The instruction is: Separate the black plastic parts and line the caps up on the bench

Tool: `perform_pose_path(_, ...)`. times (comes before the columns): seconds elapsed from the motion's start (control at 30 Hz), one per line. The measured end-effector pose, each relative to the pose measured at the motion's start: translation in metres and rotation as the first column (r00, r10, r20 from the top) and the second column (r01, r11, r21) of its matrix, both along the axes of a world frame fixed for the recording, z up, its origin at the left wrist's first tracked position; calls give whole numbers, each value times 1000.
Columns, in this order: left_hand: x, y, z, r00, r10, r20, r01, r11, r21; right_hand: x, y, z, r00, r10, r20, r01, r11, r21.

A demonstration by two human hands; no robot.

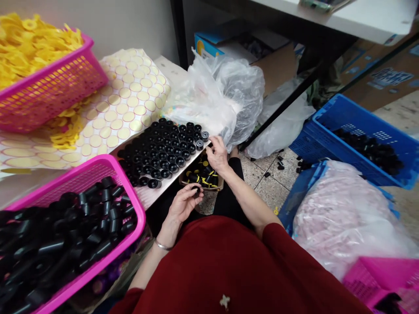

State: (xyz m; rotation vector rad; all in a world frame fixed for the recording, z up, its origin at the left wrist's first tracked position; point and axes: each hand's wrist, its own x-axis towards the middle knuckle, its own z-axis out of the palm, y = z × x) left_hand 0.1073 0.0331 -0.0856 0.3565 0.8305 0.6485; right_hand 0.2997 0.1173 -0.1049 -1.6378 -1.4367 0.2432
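Observation:
My left hand is curled around a small black cap, held just below the table edge. My right hand reaches to the near right corner of a block of black caps standing upright in rows on the table, its fingers pinched by the caps at the edge. Whether it grips one I cannot make out. Under my hands a small cardboard box holds black caps with yellow inserts.
A pink basket of loose black caps sits at the near left. Another pink basket holds yellow rings. A sheet of round cream stickers lies behind. Clear plastic bags and a blue crate stand right.

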Motion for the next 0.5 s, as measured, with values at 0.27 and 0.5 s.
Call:
perform_pose_path(0.27,4,-2,-4,999,-36,-22,35,999,-23,27,37,20,911,298,285,-230,941,-248)
perform_pose_path(0.5,27,13,-2,996,16,-92,-14,1000,26,23,14,2,790,42,-612,-90,995,-48)
